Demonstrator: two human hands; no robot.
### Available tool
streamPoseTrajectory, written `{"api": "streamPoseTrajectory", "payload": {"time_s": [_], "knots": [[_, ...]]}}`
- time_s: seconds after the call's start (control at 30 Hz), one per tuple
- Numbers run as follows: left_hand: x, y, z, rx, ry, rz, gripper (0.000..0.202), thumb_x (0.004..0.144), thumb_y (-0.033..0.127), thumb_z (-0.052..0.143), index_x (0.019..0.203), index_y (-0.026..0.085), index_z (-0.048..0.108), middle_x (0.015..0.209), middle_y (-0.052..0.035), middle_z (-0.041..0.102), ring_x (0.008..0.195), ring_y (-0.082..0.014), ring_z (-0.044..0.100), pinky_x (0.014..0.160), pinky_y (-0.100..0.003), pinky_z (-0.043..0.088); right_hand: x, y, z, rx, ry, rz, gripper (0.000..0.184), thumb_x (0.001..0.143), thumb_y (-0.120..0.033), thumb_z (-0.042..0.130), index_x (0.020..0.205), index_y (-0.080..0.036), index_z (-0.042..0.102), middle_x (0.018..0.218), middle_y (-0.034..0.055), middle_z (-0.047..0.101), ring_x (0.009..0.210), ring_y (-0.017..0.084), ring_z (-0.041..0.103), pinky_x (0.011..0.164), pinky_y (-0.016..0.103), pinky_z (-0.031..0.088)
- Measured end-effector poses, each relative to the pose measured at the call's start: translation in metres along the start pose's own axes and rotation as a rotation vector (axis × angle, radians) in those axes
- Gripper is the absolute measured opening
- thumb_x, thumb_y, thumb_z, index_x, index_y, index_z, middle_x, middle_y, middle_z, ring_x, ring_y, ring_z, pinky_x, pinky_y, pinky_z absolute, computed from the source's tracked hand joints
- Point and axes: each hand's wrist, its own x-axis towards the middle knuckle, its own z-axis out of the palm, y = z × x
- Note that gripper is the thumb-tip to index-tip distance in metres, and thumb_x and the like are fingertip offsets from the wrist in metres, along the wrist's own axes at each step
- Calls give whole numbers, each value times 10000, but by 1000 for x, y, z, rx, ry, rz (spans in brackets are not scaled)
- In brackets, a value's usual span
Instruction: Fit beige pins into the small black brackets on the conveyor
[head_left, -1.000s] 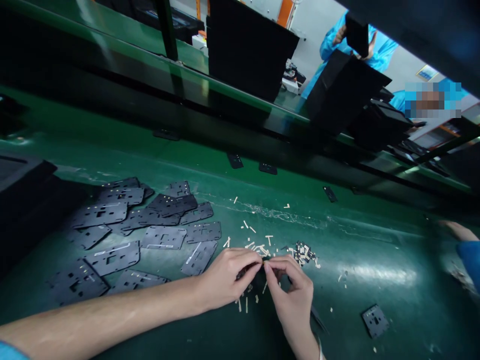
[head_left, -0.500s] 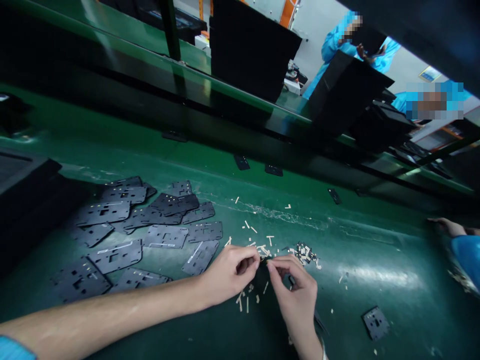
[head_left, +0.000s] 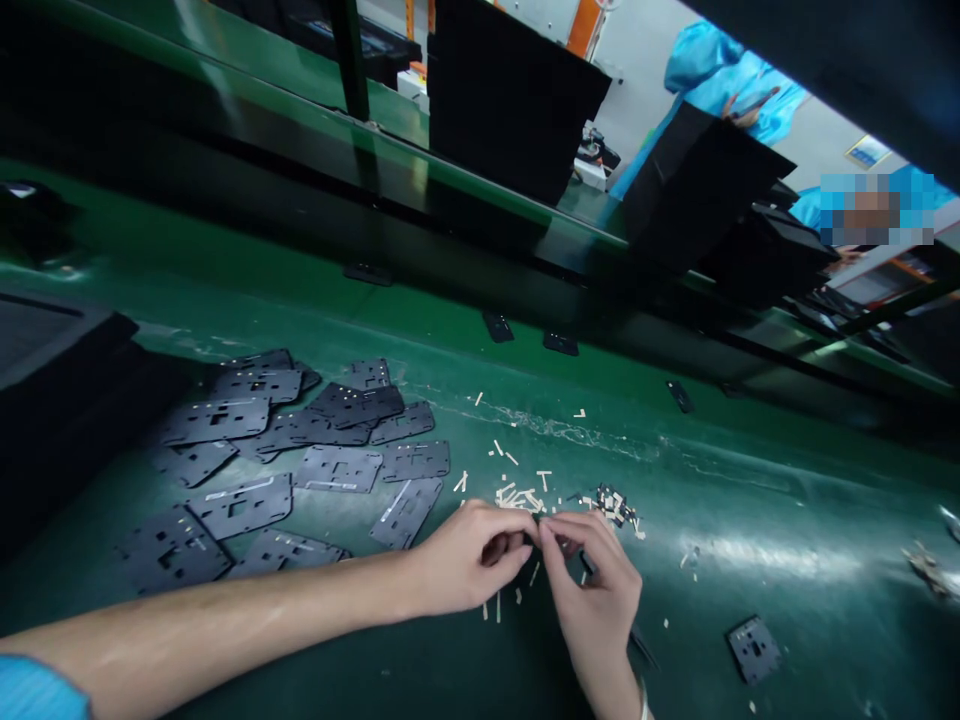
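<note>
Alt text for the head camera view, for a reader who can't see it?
A person's bare left hand and right hand meet at the fingertips over small pale strips scattered on a glossy green conveyor belt. Flat black perforated plates lie to the left, and a co-worker in a light-blue coverall stands beyond.

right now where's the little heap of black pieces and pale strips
In the head view, the small heap of black pieces and pale strips sits on the green conveyor belt, just beyond the right hand.
</note>
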Motion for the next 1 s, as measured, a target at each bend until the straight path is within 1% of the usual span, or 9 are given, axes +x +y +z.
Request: {"api": "streamPoseTrajectory", "payload": {"time_s": [0.07,0.17,0.27,0.33,0.47,0.57,0.67,0.8,1.0], "knots": [[2,0,-3,-78,4,-54,182,846,165,430,730,131,566,555,26,471,486,-84,414,475,-183,316,-1,-3,1,-41,-20,-108,219,755,-27,620,875,-205,663,800,36,654,749,165,578,669,303,456],[4,-3,-6,-209,18,-114,230,879,241,414,722,133,544,554,16,498,485,-91,429,475,-189,317,0,-5,-1,-31,-81,-131,288,759,-28,615,971,-217,661,897,54,663,835,184,587,709,319,466],[5,-5,-8,-345,4,-122,242,872,277,428,713,129,534,544,16,494,474,-88,410,469,-190,302,2,-5,-5,48,-107,8,244,798,-80,596,968,-238,669,898,39,667,845,176,596,692,297,472],[5,-5,-9,-384,-25,-120,226,856,263,443,710,122,542,545,11,498,485,-94,433,479,-193,316,3,-5,-7,96,-126,120,189,820,-123,587,933,-244,680,863,28,670,816,165,603,649,272,472],[4,-6,-9,-344,-66,-93,194,819,188,454,657,123,539,564,-4,512,526,-114,489,516,-207,360,5,-5,-6,147,-183,234,79,801,-185,625,820,-224,691,788,20,670,733,151,606,591,245,463],[3,-7,-8,-289,-86,-55,180,789,139,453,621,132,519,553,2,504,509,-106,465,498,-200,339,5,-5,-6,163,-210,287,44,782,-199,639,752,-205,671,758,19,662,713,149,603,569,232,445],[3,-7,-8,-223,-89,-36,183,767,116,449,592,139,498,529,12,494,484,-94,430,471,-190,298,7,-5,-7,188,-288,365,52,779,-193,626,730,-193,642,744,10,644,693,142,597,566,223,436],[4,-4,-8,-150,-96,-50,196,766,128,448,577,138,500,522,7,507,474,-91,415,458,-188,271,8,-5,-8,208,-359,420,49,778,-193,610,735,-182,630,734,0,636,671,130,590,566,210,438],[3,-1,-7,-91,-135,-56,240,802,220,436,588,139,507,539,-9,519,506,-109,437,494,-204,292,8,-8,-10,185,-322,419,48,751,-159,604,726,-171,643,682,-15,621,580,99,548,499,183,397]]}}
